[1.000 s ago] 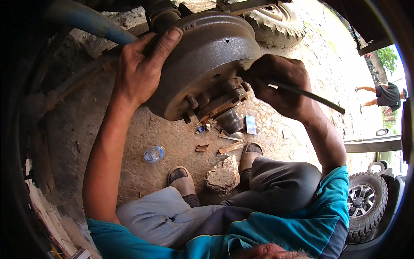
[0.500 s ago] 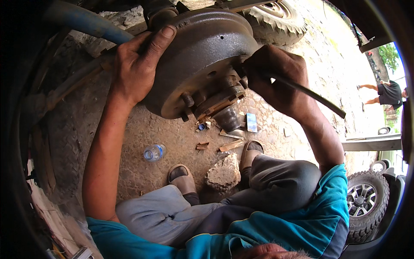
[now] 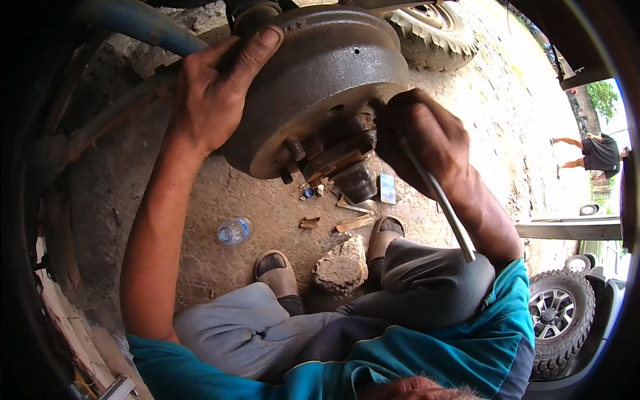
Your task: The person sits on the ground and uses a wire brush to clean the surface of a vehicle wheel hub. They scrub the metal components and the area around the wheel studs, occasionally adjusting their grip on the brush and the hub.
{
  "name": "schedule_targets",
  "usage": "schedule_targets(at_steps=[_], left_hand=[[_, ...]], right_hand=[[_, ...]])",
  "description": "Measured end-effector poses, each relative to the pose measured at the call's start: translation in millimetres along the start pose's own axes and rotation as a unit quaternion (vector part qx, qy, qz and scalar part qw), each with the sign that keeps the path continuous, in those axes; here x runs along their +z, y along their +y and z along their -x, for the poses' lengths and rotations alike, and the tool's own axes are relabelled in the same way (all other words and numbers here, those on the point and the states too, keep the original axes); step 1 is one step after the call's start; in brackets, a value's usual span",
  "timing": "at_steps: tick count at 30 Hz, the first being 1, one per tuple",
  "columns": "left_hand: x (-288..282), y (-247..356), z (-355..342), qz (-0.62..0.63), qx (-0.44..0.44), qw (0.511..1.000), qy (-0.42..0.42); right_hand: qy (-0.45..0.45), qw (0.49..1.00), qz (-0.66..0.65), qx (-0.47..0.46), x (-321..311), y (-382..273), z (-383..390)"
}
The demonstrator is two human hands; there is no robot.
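Observation:
A dark metal brake drum [image 3: 320, 73] hangs at the top middle, its face tilted down toward me. My left hand [image 3: 217, 97] grips the drum's left side, the thumb lying on top of the rim. At the right of the drum's face, my right hand [image 3: 427, 137] is closed around a thin metal rod [image 3: 443, 207], whose free end points down and right toward my knee. The rod's other end is hidden by the hand. A threaded stud [image 3: 295, 148] and a hub with a rounded cap [image 3: 355, 181] stick out of the drum's face.
Below lie a clear plastic bottle [image 3: 235, 231], a blue cap [image 3: 309, 193], a small blue box [image 3: 387, 189], wood pieces [image 3: 355, 223] and a stone block [image 3: 341, 267] between my feet. Behind stands a loose tyre [image 3: 437, 43]. A blue tube [image 3: 147, 27] crosses the upper left.
The rod has swung from slanting right to pointing more steeply downward as my right hand turned and shifted slightly lower. My left hand keeps its hold on the drum.

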State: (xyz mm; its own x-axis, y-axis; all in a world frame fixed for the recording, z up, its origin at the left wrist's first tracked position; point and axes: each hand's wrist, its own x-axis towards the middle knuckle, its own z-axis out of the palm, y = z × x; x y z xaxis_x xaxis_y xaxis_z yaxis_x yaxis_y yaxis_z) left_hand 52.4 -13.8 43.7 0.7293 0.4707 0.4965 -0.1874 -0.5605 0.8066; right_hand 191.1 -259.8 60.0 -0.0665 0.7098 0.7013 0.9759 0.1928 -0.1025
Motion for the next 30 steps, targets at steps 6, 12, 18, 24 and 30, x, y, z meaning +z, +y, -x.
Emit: schedule_targets(at_steps=[6, 12, 18, 24, 30], left_hand=[[-2.1, 0.3, -0.2, -0.025, -0.016, 1.0, -0.005], [1.8, 2.8, 0.0, -0.011, -0.014, 1.0, 0.003], [0.2, 0.4, 0.8, -0.016, -0.017, 1.0, 0.001], [2.6, -2.6, -0.3, -0.008, -0.015, 1.0, -0.006], [0.3, 0.2, 1.7, -0.014, -0.011, 1.0, 0.0]], right_hand=[[-0.023, 0.997, 0.037, -0.059, 6.9, 4.7, 5.9], [-0.054, 0.992, 0.099, -0.06, 2.2, -1.5, 9.1], [-0.077, 0.992, 0.083, -0.062, 4.6, -4.9, 13.0], [-0.061, 0.988, 0.136, -0.041, 7.3, -9.5, 15.6], [-0.029, 0.989, 0.139, -0.048, 10.9, -5.3, 16.9]])
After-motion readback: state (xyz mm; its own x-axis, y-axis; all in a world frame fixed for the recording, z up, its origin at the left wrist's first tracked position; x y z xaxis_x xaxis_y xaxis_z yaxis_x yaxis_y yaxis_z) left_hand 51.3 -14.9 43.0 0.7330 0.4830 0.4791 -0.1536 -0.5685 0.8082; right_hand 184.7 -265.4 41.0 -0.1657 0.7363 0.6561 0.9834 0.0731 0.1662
